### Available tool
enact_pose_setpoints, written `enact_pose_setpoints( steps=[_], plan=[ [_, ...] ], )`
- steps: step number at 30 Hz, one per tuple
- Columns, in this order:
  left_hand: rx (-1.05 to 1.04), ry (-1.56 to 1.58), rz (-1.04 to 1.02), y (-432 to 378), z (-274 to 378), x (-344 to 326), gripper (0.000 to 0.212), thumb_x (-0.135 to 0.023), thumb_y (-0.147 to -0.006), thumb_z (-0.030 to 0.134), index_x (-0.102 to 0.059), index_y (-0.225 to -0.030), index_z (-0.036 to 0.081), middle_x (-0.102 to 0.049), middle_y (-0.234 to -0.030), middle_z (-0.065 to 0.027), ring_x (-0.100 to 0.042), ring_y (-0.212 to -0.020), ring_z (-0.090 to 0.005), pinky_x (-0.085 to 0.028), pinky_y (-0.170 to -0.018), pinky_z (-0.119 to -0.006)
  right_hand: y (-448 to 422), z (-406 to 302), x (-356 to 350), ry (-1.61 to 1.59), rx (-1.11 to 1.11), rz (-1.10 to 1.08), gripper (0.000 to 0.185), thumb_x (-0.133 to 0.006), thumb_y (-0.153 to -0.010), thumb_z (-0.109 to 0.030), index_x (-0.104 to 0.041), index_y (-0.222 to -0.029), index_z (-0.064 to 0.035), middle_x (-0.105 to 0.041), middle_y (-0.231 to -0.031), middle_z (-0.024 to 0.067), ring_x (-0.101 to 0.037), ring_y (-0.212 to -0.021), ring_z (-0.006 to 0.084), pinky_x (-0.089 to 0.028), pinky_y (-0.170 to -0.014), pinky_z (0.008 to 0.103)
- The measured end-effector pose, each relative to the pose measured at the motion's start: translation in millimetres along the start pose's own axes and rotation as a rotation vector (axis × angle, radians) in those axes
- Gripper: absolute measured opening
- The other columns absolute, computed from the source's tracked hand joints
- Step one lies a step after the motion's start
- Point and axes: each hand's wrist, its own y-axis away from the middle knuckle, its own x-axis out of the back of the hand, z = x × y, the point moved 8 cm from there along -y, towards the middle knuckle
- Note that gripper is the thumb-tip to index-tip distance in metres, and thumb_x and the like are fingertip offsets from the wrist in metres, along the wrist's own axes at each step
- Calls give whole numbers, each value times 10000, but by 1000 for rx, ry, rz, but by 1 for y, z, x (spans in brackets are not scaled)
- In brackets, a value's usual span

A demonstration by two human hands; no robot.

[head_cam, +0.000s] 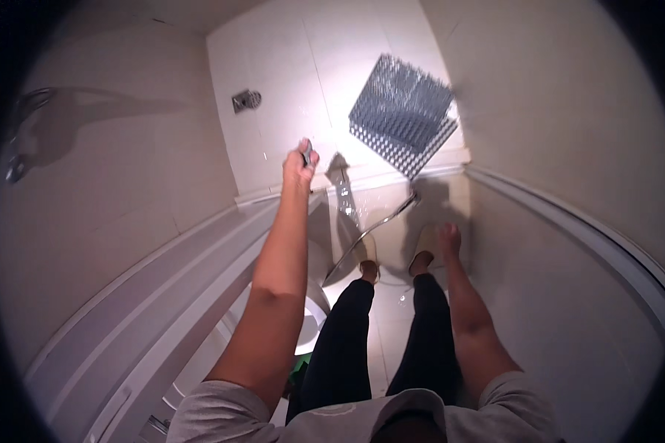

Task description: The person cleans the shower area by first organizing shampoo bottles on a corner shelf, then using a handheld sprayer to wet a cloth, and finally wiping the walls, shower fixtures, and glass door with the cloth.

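Observation:
My left hand [301, 161] is stretched out over the threshold of the shower floor, fingers closed around a small grey object [308, 154], mostly hidden by the grip. My right hand [450, 239] hangs low by my right leg, blurred, and I cannot make out whether it holds anything. Beyond it lies a grey bristled plastic mat [402, 99], its near part showing a studded or perforated pattern. A metal hose [366, 231] runs between the hands, a dark head [412, 200] at its far end. Wet patches shine on the floor around the hose.
A raised threshold [360, 180] crosses before my feet. Farther left is a floor drain [247, 100] with a square metal plate. A chrome tap [16, 166] projects from the left wall. Door rails [565, 213] curve along both sides. Below my left arm stands a white toilet [310, 326].

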Motion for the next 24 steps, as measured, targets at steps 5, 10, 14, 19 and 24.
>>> enact_pose_setpoints(
  steps=[5,10,14,19,24],
  plan=[
    [-60,209,91,107,53,-50,132,-373,-869,87,-480,-802,49,-363,-549,-22,-294,-380,-100,-224,-324,-224,118,-6,115,-523,-341,-37,327,-589,-799,-190,-457,-1059,-43,-521,-816,77,-533,-659,137,-491,-489,272],
    [-236,280,121,172,124,-121,85,-366,-759,120,-381,-678,96,-336,-499,-5,-253,-344,-91,-178,-308,-226,173,-52,206,-595,-394,-29,323,-583,-808,-153,-437,-1079,-54,-502,-778,53,-530,-651,127,-491,-498,264],
    [-358,208,86,219,172,-189,83,-380,-724,99,-382,-642,111,-320,-474,0,-259,-330,-101,-172,-308,-237,157,-111,255,-427,-66,-59,342,-582,-806,-171,-443,-1095,-56,-520,-810,56,-536,-655,124,-493,-518,261],
    [-343,224,-30,277,169,-277,99,-389,-719,95,-368,-627,123,-314,-469,-6,-252,-324,-96,-157,-311,-244,116,-231,322,-315,267,46,349,-609,-761,-177,-511,-1064,-34,-563,-957,144,-549,-892,224,-440,-792,340],
    [-325,116,-181,329,150,-346,129,-329,-742,92,-371,-631,144,-312,-477,16,-239,-358,-76,-147,-322,-241,89,-377,389,-545,594,-1,297,-546,-854,-187,-478,-1113,-58,-562,-849,39,-546,-727,99,-473,-588,237]
  ],
)
